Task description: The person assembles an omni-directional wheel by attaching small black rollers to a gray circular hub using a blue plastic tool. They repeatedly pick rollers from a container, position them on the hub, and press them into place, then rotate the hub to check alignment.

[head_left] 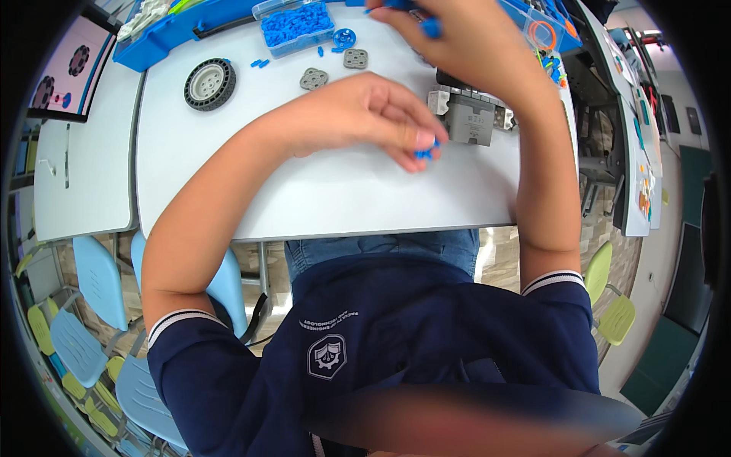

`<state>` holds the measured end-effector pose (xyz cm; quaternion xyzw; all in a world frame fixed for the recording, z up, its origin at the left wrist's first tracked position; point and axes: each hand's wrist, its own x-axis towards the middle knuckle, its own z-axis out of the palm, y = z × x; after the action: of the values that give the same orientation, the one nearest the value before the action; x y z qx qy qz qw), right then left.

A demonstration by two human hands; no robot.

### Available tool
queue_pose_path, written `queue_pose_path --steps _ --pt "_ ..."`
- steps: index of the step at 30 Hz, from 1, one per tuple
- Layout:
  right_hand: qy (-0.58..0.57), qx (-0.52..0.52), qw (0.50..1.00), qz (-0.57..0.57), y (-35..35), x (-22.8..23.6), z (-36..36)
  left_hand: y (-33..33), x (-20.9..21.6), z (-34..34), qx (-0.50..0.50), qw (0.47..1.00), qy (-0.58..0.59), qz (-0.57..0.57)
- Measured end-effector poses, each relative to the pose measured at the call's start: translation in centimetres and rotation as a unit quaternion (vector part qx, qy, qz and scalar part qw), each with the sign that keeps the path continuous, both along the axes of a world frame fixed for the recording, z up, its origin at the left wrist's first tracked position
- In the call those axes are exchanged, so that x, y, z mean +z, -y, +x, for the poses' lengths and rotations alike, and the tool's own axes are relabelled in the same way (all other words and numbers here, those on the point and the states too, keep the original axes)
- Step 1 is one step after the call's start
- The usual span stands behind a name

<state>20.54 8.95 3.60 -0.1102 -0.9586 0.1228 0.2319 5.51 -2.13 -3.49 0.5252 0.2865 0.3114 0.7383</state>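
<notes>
My left hand (381, 114) rests on the white table (327, 190) with its fingertips closed on a small blue plastic pin (425, 152). Just right of it sits a grey motor block (472, 118) with metal brackets. My right hand (457, 38) is raised farther back over the table, pinching another small blue piece (430, 27); its forearm crosses in front of the grey block's right side. What lies under the right hand is hidden.
A black tyre on a grey wheel (209, 84), two grey square plates (314, 78) (355, 58), a blue gear (344, 36) and loose blue pins lie at the back. A clear box of blue pins (297, 27) and blue trays (164, 34) stand behind. Light-blue chairs (99, 278) are at left.
</notes>
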Motion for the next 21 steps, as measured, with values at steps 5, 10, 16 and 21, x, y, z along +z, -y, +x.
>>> queue_pose_path --steps 5,10,16,21 --pt "-0.085 -0.025 0.996 -0.031 0.7 0.6 2.7 -1.0 0.1 -0.8 0.156 0.984 0.077 0.046" --pt "-0.113 0.017 0.993 -0.039 1.4 -0.8 2.6 -1.2 -0.6 -1.6 0.249 0.961 0.117 0.038" --pt "-0.130 0.032 0.991 -0.017 1.5 -1.1 2.4 -1.3 -1.5 -2.2 0.270 0.955 0.115 0.030" --pt "-0.107 -0.017 0.993 -0.042 1.9 -1.5 2.4 -1.2 -1.6 -1.9 0.284 0.955 0.081 0.032"
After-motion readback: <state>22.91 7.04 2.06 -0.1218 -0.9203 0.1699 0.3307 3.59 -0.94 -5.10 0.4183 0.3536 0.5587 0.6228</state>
